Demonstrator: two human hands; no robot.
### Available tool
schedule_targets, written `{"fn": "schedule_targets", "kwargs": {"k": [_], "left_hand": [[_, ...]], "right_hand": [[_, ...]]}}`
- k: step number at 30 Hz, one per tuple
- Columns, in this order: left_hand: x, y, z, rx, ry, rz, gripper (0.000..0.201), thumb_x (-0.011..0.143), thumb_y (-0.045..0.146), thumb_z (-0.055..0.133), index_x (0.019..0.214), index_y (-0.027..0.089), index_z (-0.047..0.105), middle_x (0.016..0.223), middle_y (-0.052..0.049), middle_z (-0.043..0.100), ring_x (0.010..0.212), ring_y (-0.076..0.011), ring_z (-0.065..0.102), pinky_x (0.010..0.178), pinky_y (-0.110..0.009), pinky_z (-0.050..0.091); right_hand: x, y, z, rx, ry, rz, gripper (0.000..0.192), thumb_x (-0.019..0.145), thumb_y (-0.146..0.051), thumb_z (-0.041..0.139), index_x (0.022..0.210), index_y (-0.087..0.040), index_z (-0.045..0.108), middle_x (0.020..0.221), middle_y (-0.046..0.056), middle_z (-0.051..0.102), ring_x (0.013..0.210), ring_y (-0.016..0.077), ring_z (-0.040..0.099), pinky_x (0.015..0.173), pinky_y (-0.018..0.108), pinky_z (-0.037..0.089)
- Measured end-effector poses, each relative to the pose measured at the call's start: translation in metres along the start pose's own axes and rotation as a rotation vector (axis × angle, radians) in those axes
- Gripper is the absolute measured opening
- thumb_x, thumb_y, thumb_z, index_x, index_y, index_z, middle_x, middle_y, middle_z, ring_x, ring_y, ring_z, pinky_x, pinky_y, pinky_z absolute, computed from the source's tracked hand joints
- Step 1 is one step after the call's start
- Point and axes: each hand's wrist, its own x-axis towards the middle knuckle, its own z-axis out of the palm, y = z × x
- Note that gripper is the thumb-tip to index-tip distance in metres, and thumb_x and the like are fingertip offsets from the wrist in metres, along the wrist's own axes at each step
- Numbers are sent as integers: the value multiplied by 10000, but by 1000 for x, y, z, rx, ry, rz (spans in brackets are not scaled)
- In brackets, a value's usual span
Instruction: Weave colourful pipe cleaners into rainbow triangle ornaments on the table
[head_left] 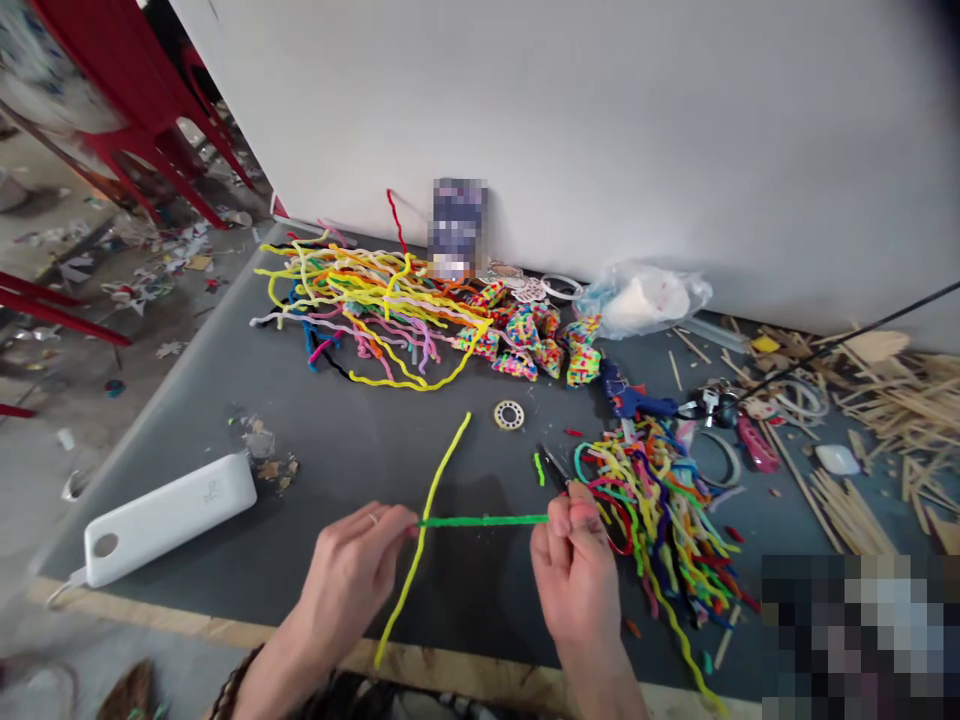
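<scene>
Holding green pipe cleaner (pixel 484 520) | yellow pipe cleaner (pixel 427 525) crossing | scissors (pixel 556 467) near

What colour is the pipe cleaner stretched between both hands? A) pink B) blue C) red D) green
D: the green pipe cleaner runs level from the fingers of the left hand to those of the right hand, crossing a yellow pipe cleaner.

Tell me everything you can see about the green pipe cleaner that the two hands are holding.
The green pipe cleaner is a thin, fuzzy, bright green stem, seemingly wire covered in fluff. It is stretched straight and level between the left hand and the right hand, each pinching one end, above the dark grey table. At its left end it crosses a long yellow pipe cleaner.
</scene>
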Motion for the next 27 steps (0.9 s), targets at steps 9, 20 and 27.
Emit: {"fn": "schedule_targets", "kwargs": {"k": [9,20,27], "left_hand": [[19,-13,3,-133,-197,-172,204,1018,148,461,1015,237,645,783,29,719,667,-128,686,631,-206,476],[16,-5,-16,-336,-292,-260,226,1013,159,477,845,221,615,691,66,724,553,-86,627,567,-169,429],[4,-2,3,264,-87,120,346,779,-93,385,763,219,533,629,17,585,598,-177,566,585,-282,397]], "right_hand": [[-34,-11,7,-11,14,-74,389,788,-275,871,737,-222,489,614,-103,518,411,27,179,455,180,308],[10,-13,-13,-75,55,-127,408,725,-250,865,694,-219,459,591,-95,502,402,37,266,410,193,248],[-21,-25,-10,-188,22,-165,425,725,-294,886,680,-220,470,541,-68,485,481,72,360,465,192,304]]}}
